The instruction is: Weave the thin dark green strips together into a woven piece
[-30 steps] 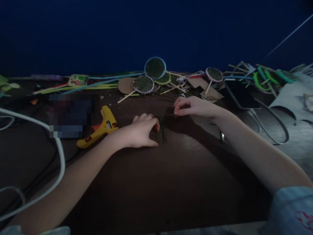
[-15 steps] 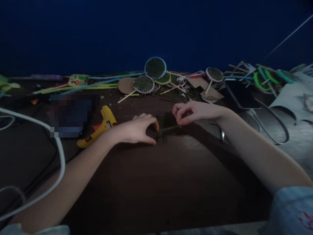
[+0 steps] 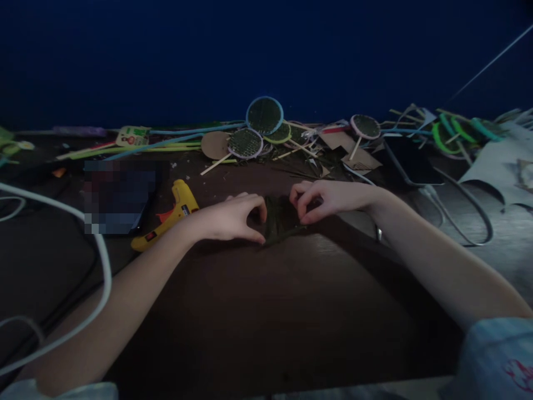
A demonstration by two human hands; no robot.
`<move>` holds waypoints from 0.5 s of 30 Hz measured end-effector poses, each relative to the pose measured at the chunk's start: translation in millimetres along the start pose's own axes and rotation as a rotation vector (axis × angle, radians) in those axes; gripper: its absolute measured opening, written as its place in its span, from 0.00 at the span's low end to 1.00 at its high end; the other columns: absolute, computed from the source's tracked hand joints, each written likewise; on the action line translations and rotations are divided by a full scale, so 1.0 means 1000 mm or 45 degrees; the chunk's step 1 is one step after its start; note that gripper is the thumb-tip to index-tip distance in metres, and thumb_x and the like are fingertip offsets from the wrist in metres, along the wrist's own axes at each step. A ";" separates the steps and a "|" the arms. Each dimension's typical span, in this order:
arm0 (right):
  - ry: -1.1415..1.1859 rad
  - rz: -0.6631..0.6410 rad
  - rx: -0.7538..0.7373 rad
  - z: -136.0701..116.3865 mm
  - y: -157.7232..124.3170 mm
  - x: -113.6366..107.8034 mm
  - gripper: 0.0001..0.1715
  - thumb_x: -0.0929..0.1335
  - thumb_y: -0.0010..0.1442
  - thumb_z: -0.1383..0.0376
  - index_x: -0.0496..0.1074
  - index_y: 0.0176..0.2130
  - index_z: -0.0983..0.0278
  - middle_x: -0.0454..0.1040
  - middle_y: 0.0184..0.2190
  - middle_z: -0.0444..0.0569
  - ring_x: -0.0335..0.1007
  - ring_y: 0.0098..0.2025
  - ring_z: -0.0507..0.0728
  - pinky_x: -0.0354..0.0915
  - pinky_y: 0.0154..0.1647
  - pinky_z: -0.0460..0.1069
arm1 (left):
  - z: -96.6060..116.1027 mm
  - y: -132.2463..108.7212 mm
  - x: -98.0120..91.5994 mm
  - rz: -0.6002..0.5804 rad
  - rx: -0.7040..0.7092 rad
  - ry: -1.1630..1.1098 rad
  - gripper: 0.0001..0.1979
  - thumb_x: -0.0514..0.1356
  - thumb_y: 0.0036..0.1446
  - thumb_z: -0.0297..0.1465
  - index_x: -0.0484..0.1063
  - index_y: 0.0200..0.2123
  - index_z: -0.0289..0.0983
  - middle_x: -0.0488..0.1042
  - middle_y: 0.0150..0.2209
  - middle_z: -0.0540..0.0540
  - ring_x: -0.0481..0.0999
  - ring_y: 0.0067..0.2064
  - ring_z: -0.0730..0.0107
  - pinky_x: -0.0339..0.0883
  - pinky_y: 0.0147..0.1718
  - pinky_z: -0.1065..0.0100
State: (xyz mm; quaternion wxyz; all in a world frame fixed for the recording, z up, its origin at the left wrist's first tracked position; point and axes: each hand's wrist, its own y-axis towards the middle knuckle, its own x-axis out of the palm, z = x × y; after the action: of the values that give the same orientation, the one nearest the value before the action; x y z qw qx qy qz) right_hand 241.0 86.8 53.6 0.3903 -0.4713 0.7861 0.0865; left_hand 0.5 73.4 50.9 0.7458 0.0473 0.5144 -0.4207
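Note:
A small dark green woven patch of thin strips lies on the dark wooden table between my hands. My left hand rests on the table with thumb and fingers pinched on the patch's left edge. My right hand is curled, fingertips pinching a strip at the patch's right side. The light is dim, so the strips are hard to make out.
A yellow glue gun lies left of my left hand. Round woven paddles on sticks, coloured straws and cardboard scraps are heaped at the back. A dark tablet, cables and white cord lie at the sides.
My right hand has come down and left from the back, drawing a green strip across the patch. My left hand has stayed pinched on the patch's left edge.

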 end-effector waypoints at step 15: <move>-0.032 0.014 0.012 0.002 0.002 0.002 0.14 0.68 0.53 0.56 0.74 0.25 0.63 0.62 0.35 0.47 0.61 0.42 0.55 0.53 0.49 0.51 | -0.004 0.003 0.003 0.007 0.029 -0.025 0.18 0.63 0.45 0.43 0.65 0.35 0.39 0.66 0.40 0.47 0.64 0.45 0.59 0.55 0.43 0.64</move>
State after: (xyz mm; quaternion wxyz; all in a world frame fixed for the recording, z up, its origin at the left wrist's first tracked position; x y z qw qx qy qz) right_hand 239.4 87.5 50.0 0.4019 -0.4641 0.7841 0.0908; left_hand 0.0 75.8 45.4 0.7514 0.0530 0.5021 -0.4247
